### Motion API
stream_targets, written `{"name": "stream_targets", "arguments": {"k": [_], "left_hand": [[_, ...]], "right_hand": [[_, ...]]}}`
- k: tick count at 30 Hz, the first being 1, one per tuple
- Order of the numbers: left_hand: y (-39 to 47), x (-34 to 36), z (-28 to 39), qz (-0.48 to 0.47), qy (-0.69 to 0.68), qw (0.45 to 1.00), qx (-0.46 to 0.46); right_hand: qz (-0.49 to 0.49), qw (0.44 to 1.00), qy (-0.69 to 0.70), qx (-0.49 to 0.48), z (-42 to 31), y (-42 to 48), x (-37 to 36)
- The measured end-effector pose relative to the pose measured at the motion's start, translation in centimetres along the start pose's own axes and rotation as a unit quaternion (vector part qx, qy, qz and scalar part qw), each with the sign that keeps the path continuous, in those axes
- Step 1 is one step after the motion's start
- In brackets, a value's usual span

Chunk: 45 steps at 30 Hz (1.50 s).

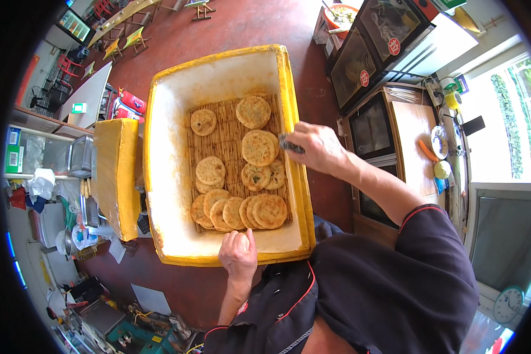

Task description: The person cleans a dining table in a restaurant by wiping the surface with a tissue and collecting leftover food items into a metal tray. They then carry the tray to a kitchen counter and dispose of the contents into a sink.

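A foam box (302,194) edged with yellow tape stands before me, its inside whitish and stained. On its floor lies a reed mat (223,148) carrying several round browned flatbreads, some alone, some overlapping. The near row (269,211) fans across the mat; one large flatbread (253,112) lies at the far right. My right hand (314,144) is over the right wall, gripping a small dark grey object (292,144) beside a stacked flatbread (259,148). At the near rim, my left hand (238,255) is curled like a fist; its fingertips are hidden.
A yellow-taped foam slab (115,177) stands left of the box, near metal trays (80,155) on a shelf. Right of me are dark-doored cabinets (371,128) and a wooden worktop (413,141). Red fire extinguishers (132,101) lie far left; tools (146,329) clutter the lower left.
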<state>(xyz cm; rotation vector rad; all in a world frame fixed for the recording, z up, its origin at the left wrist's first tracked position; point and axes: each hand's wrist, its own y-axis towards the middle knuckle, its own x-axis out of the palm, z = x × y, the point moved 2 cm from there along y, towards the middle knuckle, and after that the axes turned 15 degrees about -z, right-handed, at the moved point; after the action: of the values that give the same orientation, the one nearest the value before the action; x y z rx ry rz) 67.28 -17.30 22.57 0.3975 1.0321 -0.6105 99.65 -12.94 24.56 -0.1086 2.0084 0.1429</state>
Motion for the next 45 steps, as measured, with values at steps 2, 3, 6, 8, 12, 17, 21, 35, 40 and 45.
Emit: {"name": "stream_targets", "arguments": {"k": [2, 3, 6, 8, 12, 17, 21, 35, 40, 45], "left_hand": [[-0.1, 0.1, -0.2, 0.0, 0.0, 1.0, 0.004], [-0.2, 0.1, -0.2, 0.0, 0.0, 1.0, 0.006], [-0.2, 0.1, -0.1, 0.001, -0.003, 1.0, 0.006], [-0.2, 0.1, -0.1, 0.001, 0.001, 1.0, 0.002], [0.1, 0.1, 0.0, -0.004, 0.015, 1.0, -0.01], [-0.2, 0.4, -0.5, -0.008, 0.026, 0.999, -0.021], [0.1, 0.1, -0.2, -0.001, 0.017, 1.0, -0.024], [0.5, -0.1, -0.3, 0.001, -0.007, 1.0, -0.024], [-0.2, -0.1, -0.7, 0.01, 0.003, 0.999, -0.043], [-0.1, -0.4, -1.0, 0.011, -0.021, 0.999, -0.039]], "right_hand": [[0.013, 1.0, -0.012, -0.018, 0.2, -0.2, 0.1], [0.024, 0.999, -0.011, -0.024, 0.8, 0.5, -0.1], [0.085, 0.996, -0.025, -0.033, 5.5, 4.5, -0.5], [0.107, 0.993, -0.055, -0.016, 9.1, 8.4, -1.2], [0.096, 0.99, -0.09, 0.048, 13.4, 14.0, -3.4], [0.099, 0.984, -0.079, 0.129, 14.5, 15.9, -4.0], [0.124, 0.978, -0.036, 0.164, 14.3, 17.5, -5.1], [-0.111, 0.952, -0.283, 0.038, 1.4, 39.8, 4.7], [-0.076, 0.981, -0.14, 0.106, 0.2, 39.6, 4.4], [-0.053, 0.978, -0.12, 0.159, 5.0, 33.3, -0.4]]}}
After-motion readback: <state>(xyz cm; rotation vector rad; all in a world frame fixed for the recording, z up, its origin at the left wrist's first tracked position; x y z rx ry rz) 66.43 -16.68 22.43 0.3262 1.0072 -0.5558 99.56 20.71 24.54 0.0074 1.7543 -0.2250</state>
